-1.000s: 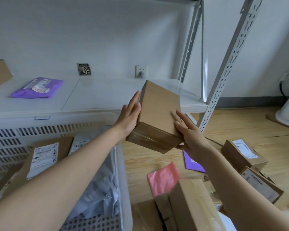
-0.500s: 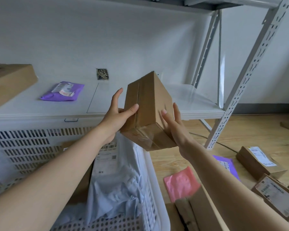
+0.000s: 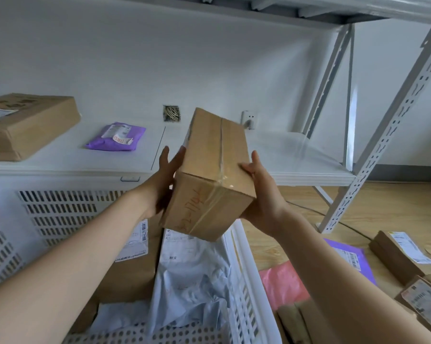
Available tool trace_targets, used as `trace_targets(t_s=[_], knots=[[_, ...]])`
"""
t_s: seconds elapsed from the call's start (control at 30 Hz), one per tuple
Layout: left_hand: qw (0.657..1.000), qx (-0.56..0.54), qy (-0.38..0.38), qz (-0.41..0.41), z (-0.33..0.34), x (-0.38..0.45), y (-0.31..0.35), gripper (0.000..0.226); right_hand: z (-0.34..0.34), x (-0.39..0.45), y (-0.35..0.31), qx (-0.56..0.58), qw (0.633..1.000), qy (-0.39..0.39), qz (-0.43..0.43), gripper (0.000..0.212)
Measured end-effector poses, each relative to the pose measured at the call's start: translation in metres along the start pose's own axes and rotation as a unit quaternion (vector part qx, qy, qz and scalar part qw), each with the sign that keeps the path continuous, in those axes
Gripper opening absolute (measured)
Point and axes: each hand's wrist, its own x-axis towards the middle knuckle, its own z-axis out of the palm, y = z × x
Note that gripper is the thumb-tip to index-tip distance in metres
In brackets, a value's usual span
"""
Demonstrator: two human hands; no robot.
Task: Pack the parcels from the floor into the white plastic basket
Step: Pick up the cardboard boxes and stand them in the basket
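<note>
Centre frame: left hand (image 3: 163, 184) and right hand (image 3: 264, 194) clasp a taped brown cardboard box (image 3: 209, 175) | tilted over the white slotted plastic basket (image 3: 244, 276), lower left, seemingly angled to fit.

Cardboard box (image 3: 209, 175) turned, taped top now up, shifted over basket (image 3: 244, 281).

Taped brown parcel (image 3: 210, 175) (red scrawl) tilted above white basket (image 3: 244, 281).
</note>
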Motion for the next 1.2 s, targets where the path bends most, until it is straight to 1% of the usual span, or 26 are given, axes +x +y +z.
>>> trace_targets(t_s=[0.07, 0.13, 0.2, 0.27, 0.33, 0.37, 0.43, 0.47, 0.57, 0.6, 0.77, 0.87, 0.93, 1.03, 1.13, 1.2], knots=[[0.998, 0.038, 0.028, 0.033, -0.010, -0.006, 0.001, 0.119, 0.001, 0.001, 0.003, -0.012, 1.000, 0.015, -0.021, 0.067], [0.996, 0.046, 0.042, 0.065, -0.021, -0.012, -0.001, 0.113, 0.005, 0.001, 0.006, -0.071, 0.994, 0.041, -0.071, 0.067], [0.994, 0.028, 0.070, 0.084, -0.033, -0.021, -0.002, 0.102, 0.017, -0.001, 0.007, -0.171, 0.975, 0.073, -0.124, 0.066], [0.988, 0.036, 0.109, 0.104, -0.044, -0.028, -0.005, 0.088, 0.032, -0.002, 0.010, -0.252, 0.950, 0.095, -0.157, 0.064], [0.983, 0.044, 0.123, 0.125, -0.056, -0.032, -0.008, 0.079, 0.046, -0.001, 0.015, -0.284, 0.937, 0.092, -0.179, 0.060], [0.982, 0.042, 0.126, 0.136, -0.062, -0.034, -0.007, 0.077, 0.053, 0.001, 0.017, -0.276, 0.940, 0.086, -0.181, 0.055], [0.978, 0.045, 0.131, 0.157, -0.079, -0.035, -0.005, 0.072, 0.069, 0.002, 0.020, -0.242, 0.954, 0.068, -0.164, 0.050], [0.976, 0.053, 0.134, 0.164, -0.088, -0.037, -0.002, 0.069, 0.078, 0.004, 0.021, -0.231, 0.959, 0.058, -0.153, 0.052], [0.970, 0.086, 0.142, 0.175, -0.119, -0.044, 0.006, 0.058, 0.109, 0.009, 0.026, -0.212, 0.967, 0.034, -0.139, 0.067], [0.968, 0.105, 0.143, 0.178, -0.130, -0.047, 0.008, 0.056, 0.119, 0.011, 0.028, -0.203, 0.970, 0.028, -0.134, 0.068], [0.956, 0.191, 0.136, 0.175, -0.189, -0.062, 0.015, 0.047, 0.166, 0.034, 0.048, -0.177, 0.980, 0.013, -0.091, 0.049], [0.959, 0.212, 0.127, 0.140, -0.230, -0.071, 0.010, 0.039, 0.194, 0.051, 0.071, -0.181, 0.982, -0.007, -0.061, 0.047], [0.957, 0.232, 0.130, 0.115, -0.260, -0.075, 0.001, 0.040, 0.214, 0.061, 0.092, -0.180, 0.983, -0.023, -0.036, 0.046], [0.953, 0.262, 0.123, 0.086, -0.294, -0.077, -0.020, 0.053, 0.239, 0.074, 0.125, -0.218, 0.976, -0.024, -0.006, 0.051], [0.957, 0.248, 0.136, 0.057, -0.314, -0.076, -0.046, 0.063, 0.254, 0.083, 0.153, -0.289, 0.957, -0.024, 0.019, 0.057], [0.963, 0.227, 0.142, 0.028, -0.321, -0.075, -0.066, 0.066, 0.256, 0.088, 0.167, -0.361, 0.932, -0.019, 0.033, 0.057]])
